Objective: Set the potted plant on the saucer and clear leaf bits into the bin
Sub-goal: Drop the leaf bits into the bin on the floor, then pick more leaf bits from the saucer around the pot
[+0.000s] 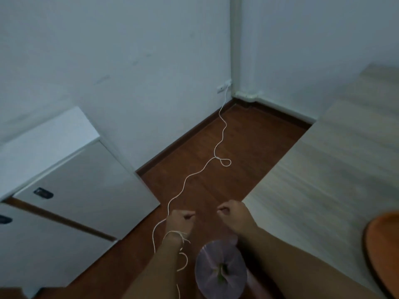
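Here, both hands are hovering low in the frame with grips curled narrow, left hand [180, 222] and right hand [234, 214]; whether they pinch anything is unclear. Below them the bin [220, 270] is holding green leaf bits [222, 274]. The orange saucer [384, 251] is sitting on the table [323, 169] at lower right.
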Available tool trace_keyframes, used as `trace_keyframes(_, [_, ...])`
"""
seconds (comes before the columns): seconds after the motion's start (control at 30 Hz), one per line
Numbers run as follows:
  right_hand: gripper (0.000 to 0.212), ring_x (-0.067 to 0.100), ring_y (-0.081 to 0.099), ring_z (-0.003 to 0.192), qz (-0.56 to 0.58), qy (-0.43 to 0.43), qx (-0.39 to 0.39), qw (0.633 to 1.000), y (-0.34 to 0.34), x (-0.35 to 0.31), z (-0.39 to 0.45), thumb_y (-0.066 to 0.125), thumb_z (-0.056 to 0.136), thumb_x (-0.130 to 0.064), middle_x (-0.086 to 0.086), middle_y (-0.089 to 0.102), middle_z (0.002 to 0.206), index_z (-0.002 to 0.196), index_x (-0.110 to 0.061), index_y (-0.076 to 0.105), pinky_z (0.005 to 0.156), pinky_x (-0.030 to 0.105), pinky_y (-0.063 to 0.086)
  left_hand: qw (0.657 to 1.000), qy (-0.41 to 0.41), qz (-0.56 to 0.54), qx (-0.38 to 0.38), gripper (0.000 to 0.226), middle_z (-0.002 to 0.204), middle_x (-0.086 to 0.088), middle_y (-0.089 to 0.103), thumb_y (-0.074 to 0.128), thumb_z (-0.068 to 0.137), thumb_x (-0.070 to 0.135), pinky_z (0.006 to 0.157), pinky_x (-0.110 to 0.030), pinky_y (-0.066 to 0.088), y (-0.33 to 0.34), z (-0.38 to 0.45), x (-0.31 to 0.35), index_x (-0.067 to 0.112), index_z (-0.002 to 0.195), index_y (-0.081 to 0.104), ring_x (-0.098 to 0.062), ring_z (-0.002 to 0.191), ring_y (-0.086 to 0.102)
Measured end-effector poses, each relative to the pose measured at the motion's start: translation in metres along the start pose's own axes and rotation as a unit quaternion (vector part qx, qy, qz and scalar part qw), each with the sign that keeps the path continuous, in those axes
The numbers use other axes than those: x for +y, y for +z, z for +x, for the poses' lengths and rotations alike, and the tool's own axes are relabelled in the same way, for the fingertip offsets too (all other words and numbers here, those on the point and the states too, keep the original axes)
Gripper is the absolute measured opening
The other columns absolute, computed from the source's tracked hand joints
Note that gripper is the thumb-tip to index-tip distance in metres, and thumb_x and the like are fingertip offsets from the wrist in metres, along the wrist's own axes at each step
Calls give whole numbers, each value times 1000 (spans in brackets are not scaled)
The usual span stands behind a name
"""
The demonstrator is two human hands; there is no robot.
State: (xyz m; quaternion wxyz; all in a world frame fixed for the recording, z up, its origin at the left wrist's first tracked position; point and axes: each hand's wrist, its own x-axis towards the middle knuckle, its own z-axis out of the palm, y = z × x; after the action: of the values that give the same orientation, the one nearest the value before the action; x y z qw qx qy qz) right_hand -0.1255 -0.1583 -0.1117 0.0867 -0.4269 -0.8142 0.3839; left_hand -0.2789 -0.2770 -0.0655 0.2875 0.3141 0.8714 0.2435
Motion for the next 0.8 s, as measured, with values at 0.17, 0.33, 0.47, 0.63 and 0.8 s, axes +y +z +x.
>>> trace_keyframes(0.17, [22, 18, 65, 97, 13, 19, 75, 997, -72, 4, -32, 62, 87, -31, 3, 73, 103, 102, -20, 75, 88, 30, 48, 998, 50, 24, -5, 19, 96, -2, 78, 72, 76, 19, 87, -23, 52, -19, -12, 49, 20, 94, 77, -16, 93, 71])
trace_keyframes(0.33, [25, 14, 63, 94, 19, 42, 153, 987, -143, 34, -81, 59, 88, -36, -1, 73, 102, 99, -20, 75, 84, 29, 48, 990, 124, 53, -37, 20, 100, -6, 77, 72, 78, 16, 90, -25, 49, -1, -25, 105, 16, 97, 76, -19, 96, 70])
trace_keyframes(0.47, [26, 14, 62, 94, 25, 75, 192, 978, -187, 78, -133, 59, 89, -36, -1, 74, 103, 99, -19, 75, 85, 31, 48, 977, 184, 82, -69, 21, 99, -7, 77, 72, 77, 17, 89, -28, 51, 35, -43, 155, 15, 98, 76, -20, 98, 70])
trace_keyframes(0.63, [24, 18, 66, 95, 37, 145, 207, 967, -226, 142, -199, 60, 88, -31, 3, 76, 102, 98, -16, 75, 85, 32, 50, 949, 253, 124, -141, 21, 95, -6, 77, 72, 76, 18, 87, -28, 53, 101, -67, 210, 15, 97, 76, -19, 94, 71])
trace_keyframes(0.8, [27, 17, 67, 98, 42, 191, 210, 958, -259, 204, -256, 65, 86, -33, 2, 75, 107, 104, -15, 74, 88, 36, 54, 924, 294, 131, -204, 27, 96, -6, 77, 71, 74, 23, 91, -32, 54, 177, -101, 266, 15, 99, 75, -19, 94, 71])
